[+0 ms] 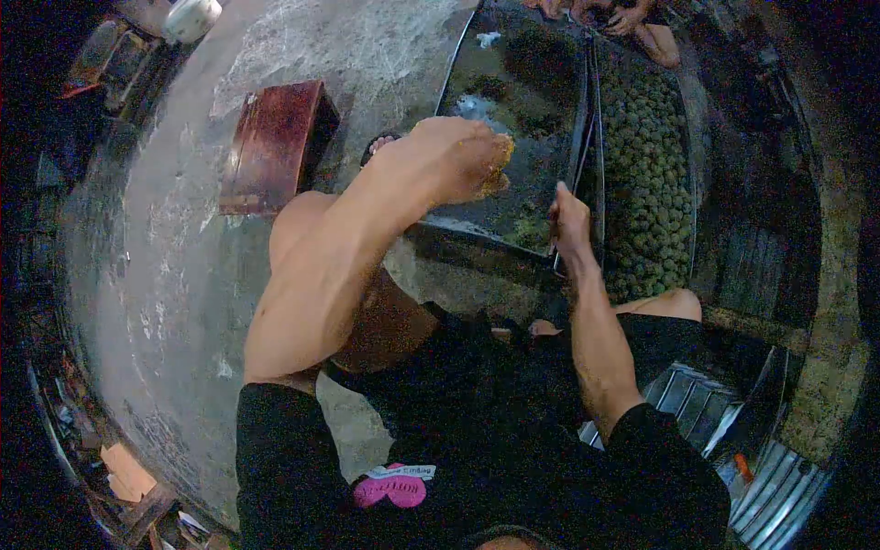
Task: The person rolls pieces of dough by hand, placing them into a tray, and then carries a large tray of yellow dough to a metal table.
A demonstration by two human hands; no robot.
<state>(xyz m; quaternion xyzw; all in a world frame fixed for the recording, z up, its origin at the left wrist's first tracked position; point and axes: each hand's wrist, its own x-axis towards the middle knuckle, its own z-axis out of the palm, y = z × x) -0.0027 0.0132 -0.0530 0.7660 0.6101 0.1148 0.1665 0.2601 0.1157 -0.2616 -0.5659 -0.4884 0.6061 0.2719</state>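
Observation:
My left hand (pixel 472 158) reaches over a dark, shallow metal tray (pixel 530 249), its fingers curled round a yellow, rough-surfaced piece (pixel 503 167). Most of that piece is hidden behind the hand. At the tray's near right corner, my right hand (pixel 571 220) is closed in a fist with the thumb uppermost. A thin dark edge shows just below this fist, and I cannot tell whether it belongs to something held. Wet dark patches and pale puddles lie on the tray's floor.
Right of the tray, a long bin holds many round, bumpy green fruits (pixel 646 183). Another person's hands (pixel 626 18) are at the far end. A reddish-brown wooden stool (pixel 273 137) stands on the concrete left. Ribbed metal panels (pixel 775 490) lie at the lower right.

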